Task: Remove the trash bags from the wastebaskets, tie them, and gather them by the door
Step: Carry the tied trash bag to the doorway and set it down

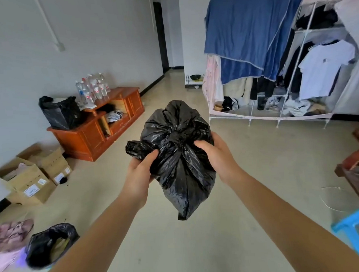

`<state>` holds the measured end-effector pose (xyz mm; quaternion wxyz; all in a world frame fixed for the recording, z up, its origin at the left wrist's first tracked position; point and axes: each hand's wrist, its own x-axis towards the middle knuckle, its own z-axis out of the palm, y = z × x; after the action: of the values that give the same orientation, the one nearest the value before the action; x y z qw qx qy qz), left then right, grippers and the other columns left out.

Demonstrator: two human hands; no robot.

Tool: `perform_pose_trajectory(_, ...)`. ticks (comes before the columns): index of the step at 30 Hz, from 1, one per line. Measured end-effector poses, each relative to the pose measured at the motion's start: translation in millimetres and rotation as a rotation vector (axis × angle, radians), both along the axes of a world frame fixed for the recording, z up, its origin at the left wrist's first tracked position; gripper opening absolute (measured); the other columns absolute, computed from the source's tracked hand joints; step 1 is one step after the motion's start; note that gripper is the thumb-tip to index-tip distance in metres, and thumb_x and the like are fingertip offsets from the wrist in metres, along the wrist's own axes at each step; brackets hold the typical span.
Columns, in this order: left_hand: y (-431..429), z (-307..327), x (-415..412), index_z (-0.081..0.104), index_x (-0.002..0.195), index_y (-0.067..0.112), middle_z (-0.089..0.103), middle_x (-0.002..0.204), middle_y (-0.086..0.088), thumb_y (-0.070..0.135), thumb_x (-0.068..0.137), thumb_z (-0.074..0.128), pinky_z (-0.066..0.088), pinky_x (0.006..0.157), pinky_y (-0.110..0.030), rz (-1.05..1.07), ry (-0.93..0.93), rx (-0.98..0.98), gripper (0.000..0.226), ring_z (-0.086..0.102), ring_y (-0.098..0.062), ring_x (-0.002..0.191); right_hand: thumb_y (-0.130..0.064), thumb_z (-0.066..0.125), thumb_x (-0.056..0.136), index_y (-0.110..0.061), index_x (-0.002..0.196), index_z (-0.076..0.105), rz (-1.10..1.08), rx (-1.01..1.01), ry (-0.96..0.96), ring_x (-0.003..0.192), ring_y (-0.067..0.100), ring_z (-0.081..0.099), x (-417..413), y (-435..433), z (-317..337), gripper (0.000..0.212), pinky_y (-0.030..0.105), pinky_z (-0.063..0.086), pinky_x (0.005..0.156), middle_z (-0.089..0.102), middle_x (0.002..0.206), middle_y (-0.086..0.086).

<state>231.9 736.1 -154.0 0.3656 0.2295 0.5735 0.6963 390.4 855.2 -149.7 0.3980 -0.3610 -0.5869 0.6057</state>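
Beige floor (250,173) has two open cardboard boxes (30,178) by the left wall, a bag-lined wastebasket (50,244) bottom left, and a blue stool (358,230) on the right. The orange wooden cabinet (90,139) carries a black bag (60,113) plus a bunch of water bottles (93,86).

light: soft, even daylight | shadows: faint | edges: wide-angle bend, slight blur lower left

- The single head camera is looking forward and down from the person's head, along both outstretched forearms.
- It is sitting near the left hand (141,169) and right hand (216,155), which are filling mid-frame.
- Its wide angle is taking in the floor (260,168), a wooden cabinet (84,139) at left and a clothes rack (296,72) at right.
- It is facing a dark doorway (161,36) far down the room.
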Motion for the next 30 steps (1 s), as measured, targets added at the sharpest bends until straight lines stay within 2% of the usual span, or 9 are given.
perform_pose_trajectory(5, 100, -3, -89, 0.063, 0.118, 0.02, 0.078, 0.105, 0.006, 0.024, 0.094, 0.066, 0.053, 0.091, -0.036, 0.031, -0.042, 0.022, 0.024, 0.072, -0.015, 0.102, -0.024, 0.067, 0.09, -0.029, 0.123, 0.062, 0.029, -0.014, -0.008, 0.102, 0.012, 0.068, -96, 102, -3, 0.034, 0.031, 0.051, 0.084, 0.072, 0.112, -0.009)
perform_pose_trajectory(11, 235, -21, -228, 0.062, 0.126, 0.021, 0.075, 0.114, 0.006, 0.029, 0.095, 0.064, 0.052, 0.095, -0.038, 0.024, -0.017, 0.052, 0.032, 0.07, -0.016, 0.109, -0.022, 0.067, 0.09, -0.029, 0.12, 0.061, 0.054, 0.041, -0.019, 0.101, 0.011, 0.068, -236, 243, -11, 0.031, 0.029, 0.05, 0.08, 0.071, 0.11, -0.01)
perform_pose_trajectory(15, 337, -3, -316, 0.059, 0.129, 0.024, 0.074, 0.117, 0.008, 0.033, 0.095, 0.065, 0.05, 0.098, -0.039, -0.019, -0.021, 0.073, 0.036, 0.068, -0.014, 0.111, -0.022, 0.068, 0.09, -0.029, 0.122, 0.061, 0.036, 0.036, -0.016, 0.102, 0.012, 0.069, -321, 340, 8, 0.033, 0.029, 0.051, 0.082, 0.072, 0.111, -0.008)
perform_pose_trajectory(18, 413, 10, -367, 0.059, 0.129, 0.022, 0.075, 0.115, 0.008, 0.032, 0.094, 0.067, 0.05, 0.101, -0.04, -0.028, -0.019, 0.069, 0.037, 0.07, -0.013, 0.109, -0.022, 0.067, 0.092, -0.028, 0.126, 0.058, 0.027, 0.046, -0.021, 0.102, 0.008, 0.066, -367, 410, 21, 0.036, 0.023, 0.049, 0.078, 0.069, 0.114, -0.01)
perform_pose_trajectory(24, 576, -4, -451, 0.06, 0.13, 0.023, 0.075, 0.116, 0.009, 0.031, 0.096, 0.065, 0.052, 0.096, -0.038, -0.09, 0.013, 0.051, 0.035, 0.071, -0.01, 0.105, -0.024, 0.066, 0.093, -0.027, 0.132, 0.054, -0.019, 0.04, -0.009, 0.105, 0.007, 0.065, -444, 568, 0, 0.04, 0.021, 0.048, 0.078, 0.067, 0.118, -0.01)
perform_pose_trajectory(30, 780, -16, -537, 0.062, 0.127, 0.022, 0.076, 0.109, 0.011, 0.027, 0.098, 0.063, 0.054, 0.088, -0.033, -0.078, 0.043, 0.041, 0.029, 0.073, -0.007, 0.096, -0.023, 0.066, 0.094, -0.027, 0.133, 0.053, -0.023, 0.014, 0.051, 0.101, 0.001, 0.063, -532, 768, -20, 0.041, 0.017, 0.047, 0.074, 0.065, 0.118, -0.013)
